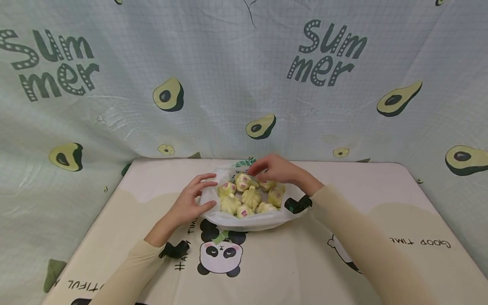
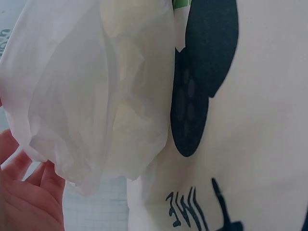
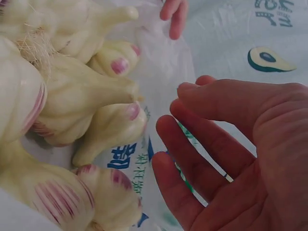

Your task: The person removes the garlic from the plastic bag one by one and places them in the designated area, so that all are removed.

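Note:
A white plastic bag (image 1: 251, 222) lies with its mouth spread wide, and several garlic bulbs (image 1: 250, 197) fill it. In the right wrist view the bulbs (image 3: 72, 96) look pale with purple streaks. My left hand (image 1: 188, 203) touches the bag's left side with spread fingers. Part of that hand (image 2: 31, 197) shows against the thin plastic in the left wrist view. Over the far right of the bag hovers my right hand (image 1: 280, 169), palm toward the bulbs, fingers loosely bent and nothing in them.
The bag rests on a table with a pale printed cloth (image 1: 289, 262), which carries a panda print (image 1: 220, 256). Behind and beside it hangs a curtain (image 1: 221, 84) with avocado prints. Black straps (image 1: 298, 204) sit at my wrists.

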Demonstrator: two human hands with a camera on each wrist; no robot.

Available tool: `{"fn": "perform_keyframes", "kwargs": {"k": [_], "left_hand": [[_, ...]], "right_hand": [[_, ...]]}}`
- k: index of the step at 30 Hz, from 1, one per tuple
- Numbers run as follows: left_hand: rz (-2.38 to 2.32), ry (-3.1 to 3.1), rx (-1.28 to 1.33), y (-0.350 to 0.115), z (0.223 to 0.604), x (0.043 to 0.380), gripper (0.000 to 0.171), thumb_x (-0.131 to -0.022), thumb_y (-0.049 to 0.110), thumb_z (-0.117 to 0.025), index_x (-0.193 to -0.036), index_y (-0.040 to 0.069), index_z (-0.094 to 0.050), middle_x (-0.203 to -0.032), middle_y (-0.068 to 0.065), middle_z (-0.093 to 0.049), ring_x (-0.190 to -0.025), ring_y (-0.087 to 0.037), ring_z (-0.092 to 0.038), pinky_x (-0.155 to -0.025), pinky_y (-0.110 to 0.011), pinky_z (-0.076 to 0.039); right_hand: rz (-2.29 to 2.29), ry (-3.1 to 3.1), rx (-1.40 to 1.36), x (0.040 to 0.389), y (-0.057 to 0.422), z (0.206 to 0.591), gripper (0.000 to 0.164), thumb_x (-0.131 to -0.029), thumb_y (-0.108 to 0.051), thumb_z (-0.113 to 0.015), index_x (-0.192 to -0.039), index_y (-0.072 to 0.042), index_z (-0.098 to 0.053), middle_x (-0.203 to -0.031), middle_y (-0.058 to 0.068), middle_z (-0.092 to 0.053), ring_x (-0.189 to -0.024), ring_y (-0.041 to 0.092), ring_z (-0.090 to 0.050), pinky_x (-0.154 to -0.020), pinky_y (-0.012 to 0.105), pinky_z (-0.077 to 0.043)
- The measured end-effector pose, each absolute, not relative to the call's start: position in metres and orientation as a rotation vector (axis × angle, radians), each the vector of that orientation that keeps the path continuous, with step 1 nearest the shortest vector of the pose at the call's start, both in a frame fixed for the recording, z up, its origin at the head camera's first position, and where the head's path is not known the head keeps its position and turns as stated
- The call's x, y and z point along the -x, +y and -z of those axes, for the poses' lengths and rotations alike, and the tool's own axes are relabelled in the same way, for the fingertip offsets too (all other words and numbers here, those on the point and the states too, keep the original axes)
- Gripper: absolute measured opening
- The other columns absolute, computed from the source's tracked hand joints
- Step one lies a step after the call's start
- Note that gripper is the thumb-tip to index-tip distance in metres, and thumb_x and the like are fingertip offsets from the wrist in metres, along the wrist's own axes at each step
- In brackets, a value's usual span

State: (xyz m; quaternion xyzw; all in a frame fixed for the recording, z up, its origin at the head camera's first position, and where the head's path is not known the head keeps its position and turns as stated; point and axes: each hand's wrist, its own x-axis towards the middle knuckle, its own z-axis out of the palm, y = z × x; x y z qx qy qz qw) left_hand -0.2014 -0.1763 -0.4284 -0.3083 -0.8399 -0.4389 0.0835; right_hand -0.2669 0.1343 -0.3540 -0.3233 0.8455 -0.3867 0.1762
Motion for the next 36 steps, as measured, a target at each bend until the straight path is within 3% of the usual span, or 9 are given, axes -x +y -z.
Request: {"fn": "perform_keyframes", "kwargs": {"k": [14,24,36], "left_hand": [[1.304,-2.503,0.901,-0.176,0.430,0.202,0.048,-0.077,-0.006,-0.078,-0.122,-0.005,-0.064,-0.144,-0.021,-0.046,-0.132,-0.041,-0.043,-0.082,-0.056,-0.047],[1.313,-2.484,0.946,-0.178,0.428,0.201,0.045,-0.082,0.004,-0.079,-0.125,0.004,-0.065,-0.146,-0.012,-0.047,-0.133,-0.034,-0.044,-0.084,-0.055,-0.048],[1.332,-2.473,0.966,-0.178,0.430,0.201,0.046,-0.082,0.004,-0.079,-0.126,0.003,-0.065,-0.145,-0.014,-0.047,-0.134,-0.036,-0.043,-0.084,-0.057,-0.047]], "right_hand": [[0.967,2.271,0.806,0.275,0.121,0.368,0.026,-0.088,0.001,-0.071,-0.111,-0.010,-0.077,-0.110,0.000,-0.072,-0.103,0.016,-0.062,-0.090,0.032,-0.050],[0.905,2.310,0.791,0.276,0.118,0.373,0.025,-0.086,0.004,-0.073,-0.107,-0.009,-0.079,-0.104,-0.001,-0.073,-0.096,0.015,-0.061,-0.085,0.029,-0.051],[0.959,2.330,0.797,0.272,0.121,0.370,0.024,-0.087,0.000,-0.072,-0.105,-0.014,-0.080,-0.105,-0.002,-0.072,-0.093,0.017,-0.058,-0.080,0.029,-0.051]]}}
